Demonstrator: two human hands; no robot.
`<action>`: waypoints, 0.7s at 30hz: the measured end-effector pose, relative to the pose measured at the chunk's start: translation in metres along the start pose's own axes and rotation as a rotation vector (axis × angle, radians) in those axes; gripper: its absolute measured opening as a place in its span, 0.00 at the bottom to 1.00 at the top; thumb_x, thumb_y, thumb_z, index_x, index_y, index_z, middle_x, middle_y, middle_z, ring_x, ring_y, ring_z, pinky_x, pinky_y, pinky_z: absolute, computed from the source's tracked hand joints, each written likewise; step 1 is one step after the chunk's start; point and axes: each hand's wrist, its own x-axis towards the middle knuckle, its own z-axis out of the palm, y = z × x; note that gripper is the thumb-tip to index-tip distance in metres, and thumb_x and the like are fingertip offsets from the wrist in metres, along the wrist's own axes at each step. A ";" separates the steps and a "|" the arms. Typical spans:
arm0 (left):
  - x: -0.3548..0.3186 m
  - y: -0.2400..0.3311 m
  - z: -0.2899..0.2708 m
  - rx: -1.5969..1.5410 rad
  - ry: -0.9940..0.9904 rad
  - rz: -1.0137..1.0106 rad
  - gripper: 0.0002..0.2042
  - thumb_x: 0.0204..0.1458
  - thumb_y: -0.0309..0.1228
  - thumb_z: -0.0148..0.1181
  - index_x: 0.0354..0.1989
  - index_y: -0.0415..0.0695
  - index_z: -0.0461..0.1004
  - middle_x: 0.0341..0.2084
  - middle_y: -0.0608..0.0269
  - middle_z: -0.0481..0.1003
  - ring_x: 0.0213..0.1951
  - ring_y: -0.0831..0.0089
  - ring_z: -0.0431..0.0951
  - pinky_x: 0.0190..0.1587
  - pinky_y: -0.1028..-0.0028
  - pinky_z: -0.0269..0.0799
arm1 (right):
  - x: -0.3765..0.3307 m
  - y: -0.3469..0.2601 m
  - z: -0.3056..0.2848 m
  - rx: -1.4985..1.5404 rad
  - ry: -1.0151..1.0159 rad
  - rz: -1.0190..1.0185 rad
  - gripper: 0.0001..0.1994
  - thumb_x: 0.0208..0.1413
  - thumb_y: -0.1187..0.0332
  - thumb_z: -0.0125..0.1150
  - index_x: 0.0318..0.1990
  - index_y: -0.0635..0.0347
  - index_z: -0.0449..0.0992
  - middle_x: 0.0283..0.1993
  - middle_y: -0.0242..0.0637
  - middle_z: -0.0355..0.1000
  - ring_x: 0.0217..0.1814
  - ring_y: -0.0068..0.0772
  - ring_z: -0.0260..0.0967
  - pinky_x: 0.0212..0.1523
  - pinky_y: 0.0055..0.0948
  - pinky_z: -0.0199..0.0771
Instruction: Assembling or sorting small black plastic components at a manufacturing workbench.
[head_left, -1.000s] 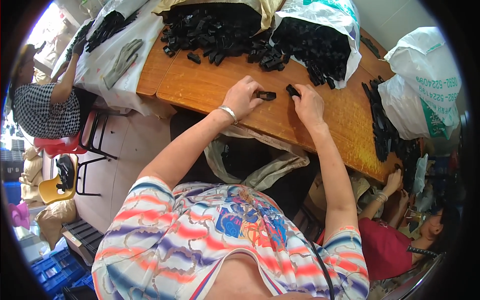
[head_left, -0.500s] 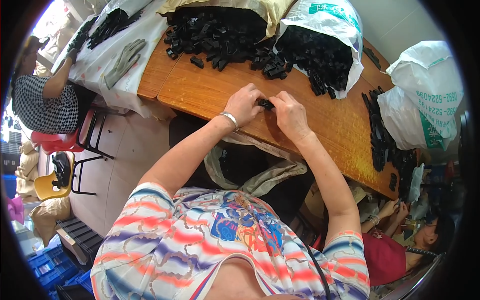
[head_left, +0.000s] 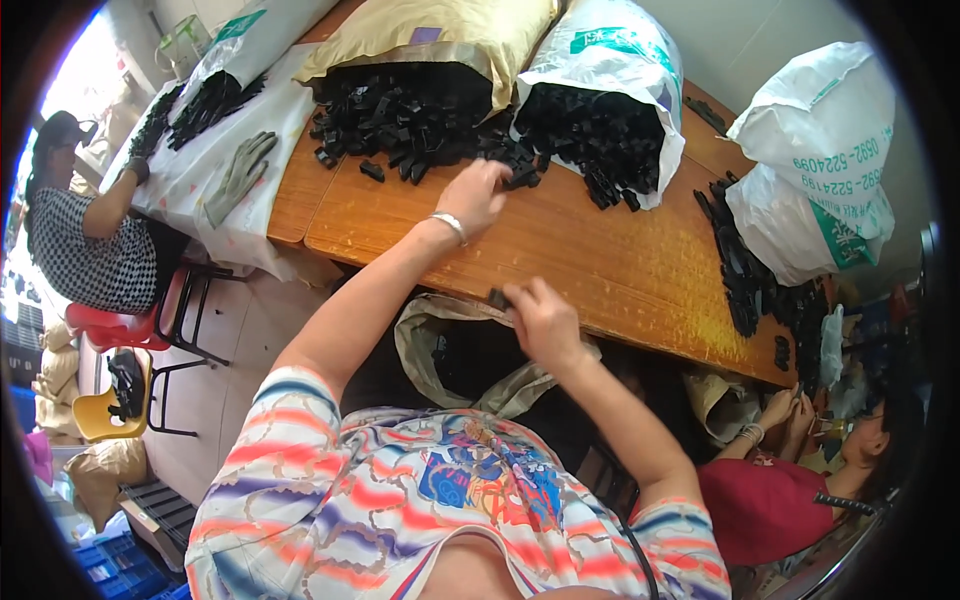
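While the left hand (head_left: 478, 193) reached out to the heap of small black plastic parts (head_left: 420, 130) at the far side of the wooden worktop (head_left: 600, 260), its fingers curled onto the pieces at the heap's near edge; whether they had closed on one could not be told. Nearer than the heap, at the worktop's front edge, the right hand (head_left: 540, 320) pinched one small black part (head_left: 498, 298) between thumb and fingertips, right over an open sack (head_left: 440, 350) that hung below that edge. Judged from this, the work was far from done: the heap was large, and more parts spilled from a tan sack (head_left: 440, 40) and a white sack (head_left: 610, 70) behind it. Right of the heap, another row of black pieces (head_left: 745, 270) ran along the worktop's end beside two knotted white bags (head_left: 820, 170). Left of the heap, a grey glove (head_left: 240, 175) lay on white sheeting. Two other people sat at either end. Nothing stood between the hands and the heap.
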 end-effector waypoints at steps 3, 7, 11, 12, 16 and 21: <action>0.024 0.012 0.019 0.138 0.157 0.019 0.16 0.48 0.30 0.65 0.46 0.43 0.75 0.41 0.54 0.73 0.47 0.55 0.74 0.50 0.63 0.73 | -0.032 -0.010 0.006 0.119 -0.062 0.018 0.17 0.47 0.75 0.66 0.47 0.58 0.75 0.41 0.42 0.72 0.40 0.49 0.75 0.36 0.41 0.77; 0.039 -0.005 0.036 0.256 0.174 -0.039 0.12 0.47 0.31 0.67 0.41 0.46 0.77 0.39 0.59 0.75 0.46 0.58 0.73 0.48 0.64 0.73 | -0.035 0.003 0.010 0.157 -0.100 0.006 0.14 0.48 0.72 0.67 0.44 0.58 0.77 0.39 0.41 0.73 0.37 0.48 0.75 0.35 0.40 0.77; 0.043 -0.006 0.030 0.105 0.329 0.054 0.11 0.47 0.26 0.64 0.40 0.45 0.77 0.34 0.59 0.76 0.40 0.58 0.75 0.45 0.63 0.72 | 0.020 0.044 -0.031 0.109 0.077 0.069 0.05 0.49 0.75 0.63 0.35 0.60 0.79 0.31 0.45 0.75 0.34 0.49 0.75 0.35 0.38 0.76; 0.045 -0.003 0.028 0.041 0.353 0.030 0.12 0.47 0.25 0.64 0.42 0.47 0.76 0.36 0.57 0.75 0.40 0.56 0.75 0.42 0.61 0.73 | 0.033 0.065 -0.034 0.063 0.184 0.096 0.04 0.49 0.76 0.63 0.34 0.60 0.79 0.31 0.45 0.75 0.35 0.49 0.75 0.36 0.38 0.75; 0.037 0.011 0.021 -0.118 0.380 0.079 0.11 0.50 0.21 0.60 0.43 0.42 0.74 0.32 0.56 0.73 0.34 0.61 0.76 0.37 0.67 0.73 | 0.071 0.141 -0.035 -0.187 0.265 0.299 0.07 0.49 0.75 0.65 0.38 0.60 0.79 0.38 0.45 0.74 0.41 0.51 0.74 0.40 0.42 0.75; -0.010 0.019 0.021 -0.092 0.072 0.156 0.07 0.53 0.21 0.56 0.40 0.40 0.74 0.33 0.54 0.73 0.37 0.54 0.77 0.39 0.64 0.74 | 0.099 0.155 -0.027 -0.417 0.113 0.442 0.13 0.50 0.69 0.68 0.43 0.60 0.76 0.41 0.46 0.74 0.43 0.52 0.74 0.42 0.45 0.75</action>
